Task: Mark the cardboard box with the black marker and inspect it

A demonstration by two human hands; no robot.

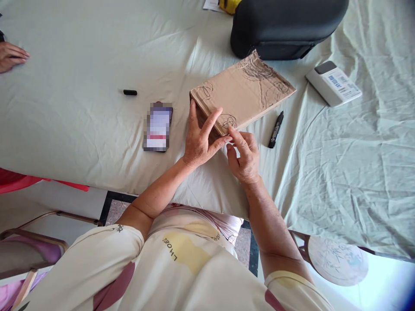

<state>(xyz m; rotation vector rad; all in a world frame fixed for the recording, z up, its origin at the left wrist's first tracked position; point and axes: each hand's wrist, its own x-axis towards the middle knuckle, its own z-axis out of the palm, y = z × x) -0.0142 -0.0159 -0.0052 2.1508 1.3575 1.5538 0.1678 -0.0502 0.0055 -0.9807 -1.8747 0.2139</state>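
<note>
A flat brown cardboard box (241, 93) with black scribbles at its corners lies at a slant on the cloth. My left hand (201, 140) spans its near-left side, fingers stretched and spread. One fingertip touches the left corner, another lies on the top, and the thumb is at the near corner. Bent inward at that same corner is my right hand (244, 155), its index finger on the cardboard and its thumb just below the edge. To the right of the box lies a black marker (276, 129) without its cap. The black cap (130, 92) is farther left.
A phone (158, 127) with a blurred screen lies left of my hands. Behind the box stands a black case (288, 28) beside a yellow object (229, 5). A white device (333, 84) is at right. Another person's hand (12, 57) rests at far left on the tablecloth (81, 116).
</note>
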